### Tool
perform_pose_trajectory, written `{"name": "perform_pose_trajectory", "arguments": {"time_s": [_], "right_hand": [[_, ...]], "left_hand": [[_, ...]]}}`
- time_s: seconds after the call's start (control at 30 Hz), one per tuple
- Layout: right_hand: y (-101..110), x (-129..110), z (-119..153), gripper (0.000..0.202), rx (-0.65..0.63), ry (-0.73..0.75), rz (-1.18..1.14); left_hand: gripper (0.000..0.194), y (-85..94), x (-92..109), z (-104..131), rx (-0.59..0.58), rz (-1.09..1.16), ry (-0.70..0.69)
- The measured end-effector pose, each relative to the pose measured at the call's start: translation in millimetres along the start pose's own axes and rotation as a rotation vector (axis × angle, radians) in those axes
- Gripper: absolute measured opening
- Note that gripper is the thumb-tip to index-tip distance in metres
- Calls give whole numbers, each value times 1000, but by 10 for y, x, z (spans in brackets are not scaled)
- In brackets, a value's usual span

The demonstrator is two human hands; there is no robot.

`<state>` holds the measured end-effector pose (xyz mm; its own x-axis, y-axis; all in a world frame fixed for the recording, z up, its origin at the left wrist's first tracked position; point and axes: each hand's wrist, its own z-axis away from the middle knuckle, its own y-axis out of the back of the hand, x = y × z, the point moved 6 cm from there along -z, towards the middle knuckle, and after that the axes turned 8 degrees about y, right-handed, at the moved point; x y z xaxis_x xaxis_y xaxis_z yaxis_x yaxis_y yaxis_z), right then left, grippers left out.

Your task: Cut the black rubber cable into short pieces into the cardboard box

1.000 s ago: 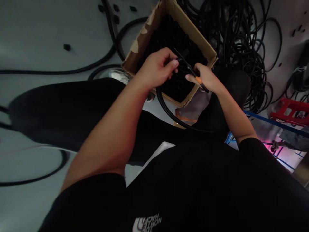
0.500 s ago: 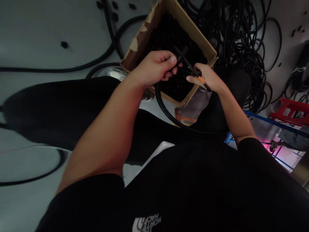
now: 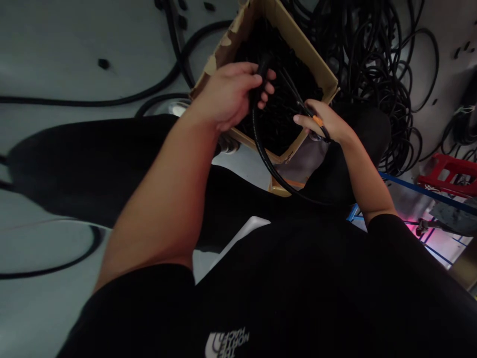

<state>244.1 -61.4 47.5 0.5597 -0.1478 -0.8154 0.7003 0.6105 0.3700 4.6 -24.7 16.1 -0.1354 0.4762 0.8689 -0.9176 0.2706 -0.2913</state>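
Head view: hose in left hand, scissors in right, over a part-filled box

Grip, left: the left hand is closed on a black hose, thumb and fingers wrapped near its upper end. The hose sits over the cardboard box; below the hand it bends down across the near rim and runs toward the person's lap, where it is lost against dark clothing.

Grip, right: the right hand holds dark scissors with an orange mark on the handle, thumb standing a little away from the fingers. Blades point up and inward, near the held end of the hose. Contact between blade and hose: cannot tell, black on black.

Done, as far as shown: the box already contains a heap of small black pieces, their shapes mostly lost in shadow. A few loose bits lie on the floor outside it.

Left, as far as shown: the length of hose below the left hand looks continuous, with no break visible. Beyond the box is a large tangle of black coils, and a thick black cable crosses the floor at left; whether either belongs with the held hose, cannot tell.

Judgement: the work looks partway through. No count of pieces possible.
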Motion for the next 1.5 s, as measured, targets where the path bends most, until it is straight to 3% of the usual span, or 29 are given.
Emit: {"name": "perform_pose_trajectory", "arguments": {"time_s": [0.17,0.3,0.5,0.7,0.77,0.97,1.13,1.37,1.5], "right_hand": [[-36,-114,-4,78,-15,29,23],[-53,-161,-22,76,-26,39,53],[-78,-150,-50,79,6,44,89],[-53,-63,-103,77,100,4,90],[-35,-8,-113,77,127,-28,78],[-21,-11,-70,79,115,-17,113],[-16,-61,-67,80,118,-20,136],[18,9,-86,74,181,-79,183],[-16,7,-69,71,146,-30,147]], "left_hand": [[38,-64,33,31,-26,-82,-30],[47,-91,-10,-16,29,-93,-77],[45,-214,-156,-76,0,-111,-66],[43,-292,-180,-38,-56,-159,-41],[45,-281,-191,-39,-77,-153,-38],[54,-189,-281,-127,20,-321,-139],[45,-206,-189,-124,99,-494,-292],[29,-158,-18,-103,207,-355,-177],[26,-206,2,-98,150,-347,-169]]}}
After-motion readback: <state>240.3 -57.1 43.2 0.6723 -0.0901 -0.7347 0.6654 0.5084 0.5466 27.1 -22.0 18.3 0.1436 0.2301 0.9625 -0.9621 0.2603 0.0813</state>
